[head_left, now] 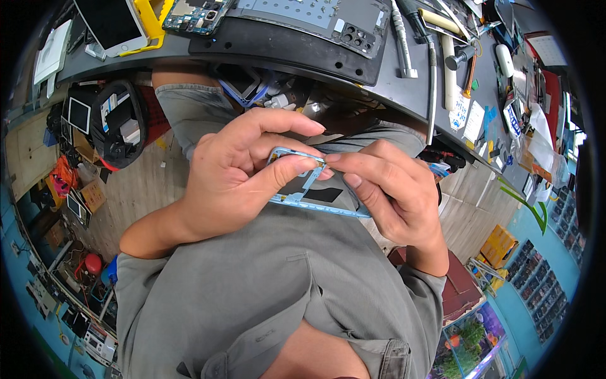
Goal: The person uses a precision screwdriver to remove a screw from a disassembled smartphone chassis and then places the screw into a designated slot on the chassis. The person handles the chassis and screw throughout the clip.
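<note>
A light blue phone frame (319, 206), open in the middle with a dark inner area, is held tilted over my lap. My left hand (233, 167) grips its left end, the thumb pressed on the upper rim and the index finger raised above it. My right hand (394, 189) is curled around the right end, its index fingertip touching the upper rim beside the left thumb. Small gold-coloured bits show on the frame near those fingertips. Whether a tiny part sits between them is too small to tell. My right fingers hide the frame's far right corner.
Ahead is a dark workbench (404, 88) with a black mat (284, 54) and a disassembled phone back (360, 31). A white phone (117, 28) and a circuit board (196, 16) stand left; screwdrivers (404, 47) lie right. A black bin (120, 126) stands on the floor.
</note>
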Motion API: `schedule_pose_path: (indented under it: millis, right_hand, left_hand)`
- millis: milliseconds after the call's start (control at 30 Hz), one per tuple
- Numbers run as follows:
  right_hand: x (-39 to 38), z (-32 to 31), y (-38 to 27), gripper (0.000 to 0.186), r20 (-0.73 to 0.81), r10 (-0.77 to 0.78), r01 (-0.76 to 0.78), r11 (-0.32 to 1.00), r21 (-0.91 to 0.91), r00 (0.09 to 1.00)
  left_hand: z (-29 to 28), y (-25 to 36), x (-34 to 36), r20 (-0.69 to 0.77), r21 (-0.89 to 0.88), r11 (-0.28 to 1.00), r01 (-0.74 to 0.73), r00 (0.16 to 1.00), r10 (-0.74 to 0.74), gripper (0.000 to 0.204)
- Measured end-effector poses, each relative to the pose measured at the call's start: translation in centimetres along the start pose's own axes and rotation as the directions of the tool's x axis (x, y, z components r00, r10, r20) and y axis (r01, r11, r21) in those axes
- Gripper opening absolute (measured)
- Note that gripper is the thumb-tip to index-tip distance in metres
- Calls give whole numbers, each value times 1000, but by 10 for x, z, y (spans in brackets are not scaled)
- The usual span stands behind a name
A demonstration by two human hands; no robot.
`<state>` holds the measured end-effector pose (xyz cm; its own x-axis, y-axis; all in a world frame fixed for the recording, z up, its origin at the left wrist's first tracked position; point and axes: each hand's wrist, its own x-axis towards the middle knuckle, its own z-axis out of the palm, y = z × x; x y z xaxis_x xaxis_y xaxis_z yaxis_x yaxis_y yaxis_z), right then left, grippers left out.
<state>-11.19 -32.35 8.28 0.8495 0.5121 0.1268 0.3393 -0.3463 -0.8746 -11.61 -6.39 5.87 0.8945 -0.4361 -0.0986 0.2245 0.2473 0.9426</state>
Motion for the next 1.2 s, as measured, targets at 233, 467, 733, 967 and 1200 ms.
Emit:
schedule_pose_path:
  millis: [233,467,733,967,1200]
  right_hand:
    - [-1,3,0,24,-22,27,-26,999,41,999]
    - [-2,0,4,28,6,-13,13,1000,25,1000]
    - [-3,2,5,35,-15,-10,11,999,51,1000]
    - [-6,1,3,26,10,57,-58,992,114,998]
    - [-6,0,4,24,6,66,-67,993,100,998]
  left_hand:
    - [1,0,0,-18,-34,999,-4,1000,3,35]
    - [1,0,1,-2,-18,1000,-10,1000,10,35]
    - [1,-4,1,-39,50,996,-68,997,70,23]
    - [-7,-10,0,-24,318,937,-145,987,161,18]
    - [-16,10,5,133,438,894,-97,990,42,16]
